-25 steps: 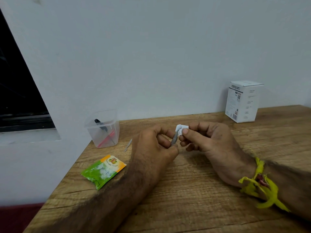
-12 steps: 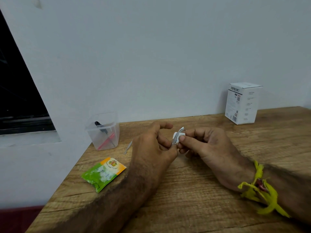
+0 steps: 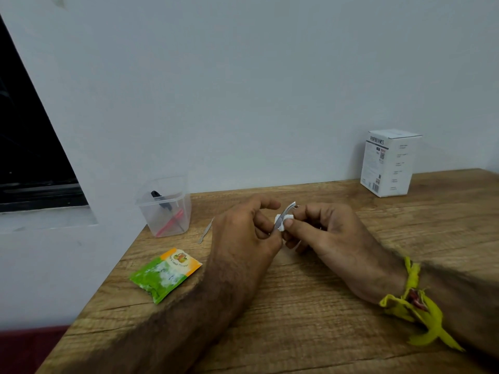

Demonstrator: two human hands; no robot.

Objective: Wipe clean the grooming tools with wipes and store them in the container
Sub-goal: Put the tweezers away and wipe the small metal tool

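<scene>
My left hand point(image 3: 243, 233) pinches the lower end of a small silver metal grooming tool point(image 3: 286, 211) that points up and to the right. My right hand point(image 3: 324, 233) presses a folded white wipe point(image 3: 283, 221) against the tool's middle. Both hands hover just above the wooden table point(image 3: 310, 319). A clear plastic container point(image 3: 164, 206) stands at the table's back left corner with a black tool and a red tool inside. Another thin silver tool point(image 3: 205, 232) lies on the table between the container and my left hand.
A green and orange wipe sachet point(image 3: 165, 273) lies near the table's left edge. A white cardboard box point(image 3: 388, 166) stands at the back right against the wall. The table's left edge drops off beside the sachet.
The wipe in my right hand has slid down the tool toward my left hand, so more of the tool's silver tip now shows above it. Both hands stay in place.
</scene>
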